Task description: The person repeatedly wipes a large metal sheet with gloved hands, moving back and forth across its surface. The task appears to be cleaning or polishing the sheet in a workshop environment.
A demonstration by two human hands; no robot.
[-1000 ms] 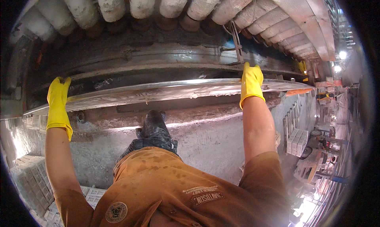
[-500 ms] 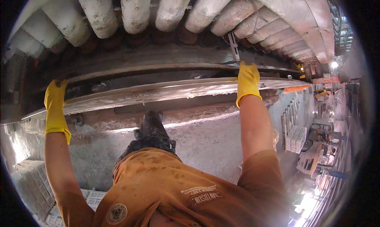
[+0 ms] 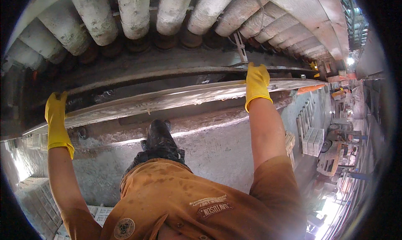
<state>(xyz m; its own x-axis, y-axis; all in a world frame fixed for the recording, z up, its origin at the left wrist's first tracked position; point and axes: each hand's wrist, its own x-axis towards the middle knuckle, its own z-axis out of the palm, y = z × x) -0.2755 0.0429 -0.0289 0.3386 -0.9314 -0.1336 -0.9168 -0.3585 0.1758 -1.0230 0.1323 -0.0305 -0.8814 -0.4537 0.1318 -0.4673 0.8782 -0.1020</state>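
A long, narrow dark bar (image 3: 159, 75) with a worn brownish edge stretches across in front of me. My left hand (image 3: 56, 116), in a yellow rubber glove, closes over the bar near its left part. My right hand (image 3: 258, 84), gloved the same way, has its fingers curled over the bar further right. The fingertips of both hands are partly hidden behind its edge. Just nearer to me lies a long, pale ledge (image 3: 167, 101) with a crusted face, passing beneath both wrists. Behind the right hand stands a thin metal bracket (image 3: 240, 47).
A row of thick, whitish rollers (image 3: 134, 14) hangs beyond the bar. My boot (image 3: 158, 135) is below the ledge on the grey floor (image 3: 213, 156). White stacked blocks (image 3: 313, 141) and a wooden pallet (image 3: 328, 158) stand at right; more stacks (image 3: 37, 202) are at lower left. An orange piece (image 3: 310, 89) lies by the ledge.
The view has shifted slightly, so the rollers and bar sit a little further left in the picture. Both hands keep their hold on the bar.
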